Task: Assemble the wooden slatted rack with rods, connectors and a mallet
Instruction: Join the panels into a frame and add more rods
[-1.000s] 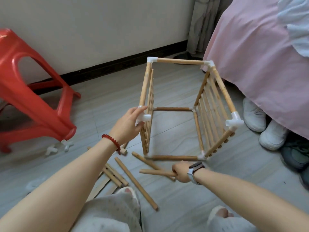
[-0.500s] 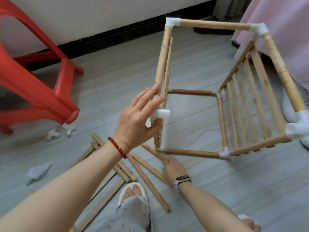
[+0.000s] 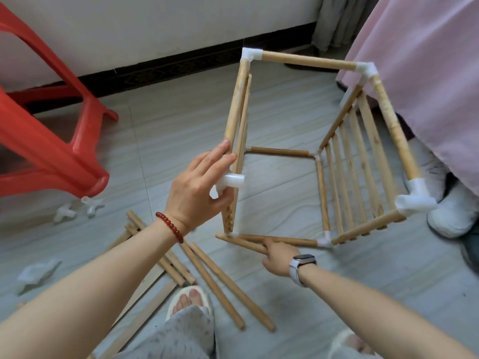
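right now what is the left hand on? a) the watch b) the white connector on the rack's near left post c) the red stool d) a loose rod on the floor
b: the left hand grips the white connector on the rack's near left post, while the right hand is down at a loose rod on the floor.

Rack at centre on the floor. Stool far left. Loose connectors just near of the stool's foot. Loose rods near, left of centre. Draped cloth far right, shoes beneath, just right of the rack.
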`<move>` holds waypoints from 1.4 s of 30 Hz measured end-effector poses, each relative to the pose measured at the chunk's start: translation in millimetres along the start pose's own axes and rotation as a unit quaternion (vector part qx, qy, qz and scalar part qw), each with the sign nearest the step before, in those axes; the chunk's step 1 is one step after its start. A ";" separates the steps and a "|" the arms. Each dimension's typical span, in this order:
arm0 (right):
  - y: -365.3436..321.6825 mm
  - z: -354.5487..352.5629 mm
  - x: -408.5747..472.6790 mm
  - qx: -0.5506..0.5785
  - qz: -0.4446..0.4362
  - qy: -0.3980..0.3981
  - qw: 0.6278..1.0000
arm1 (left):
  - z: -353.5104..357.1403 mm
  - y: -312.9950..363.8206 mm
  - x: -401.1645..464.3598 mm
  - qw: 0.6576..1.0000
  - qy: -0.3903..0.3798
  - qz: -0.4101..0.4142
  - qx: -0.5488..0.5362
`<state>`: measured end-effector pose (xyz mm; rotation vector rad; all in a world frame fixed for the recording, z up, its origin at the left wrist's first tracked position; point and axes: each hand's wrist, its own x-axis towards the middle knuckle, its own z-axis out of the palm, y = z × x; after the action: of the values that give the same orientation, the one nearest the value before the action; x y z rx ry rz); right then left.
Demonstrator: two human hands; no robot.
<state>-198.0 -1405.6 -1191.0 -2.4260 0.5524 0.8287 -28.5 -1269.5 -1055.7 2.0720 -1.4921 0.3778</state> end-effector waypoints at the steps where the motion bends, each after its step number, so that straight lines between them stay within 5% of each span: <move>1: 6.4 -18.4 -13.8 -0.014 -0.020 0.020 0.999 | -1.1 0.4 -0.7 1.000 -0.009 -0.001 0.010; 8: 30.7 -123.8 -94.9 -0.073 -0.023 0.107 0.991 | -16.4 18.3 2.5 0.993 -0.108 -0.038 0.035; 14: 2.9 -154.5 -149.5 -0.009 -0.081 0.252 0.964 | -33.7 55.4 27.2 0.948 -0.213 -0.229 -0.065; 25: -10.4 -142.7 -147.4 0.000 -0.124 0.279 0.952 | -49.2 60.8 25.0 0.904 -0.172 -0.328 -0.214; 31: -12.7 -164.4 -133.8 -0.186 -0.161 0.449 0.859 | -48.1 62.0 38.1 0.863 -0.131 -0.415 -0.256; 42: -25.4 -165.7 -118.7 -0.136 -0.143 0.328 0.924 | -40.0 61.9 38.1 0.898 -0.147 -0.390 -0.141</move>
<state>-198.3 -1457.6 -992.4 -2.9411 0.3066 -0.0606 -69.7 -1290.1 -986.7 2.3309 -0.6754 -0.4522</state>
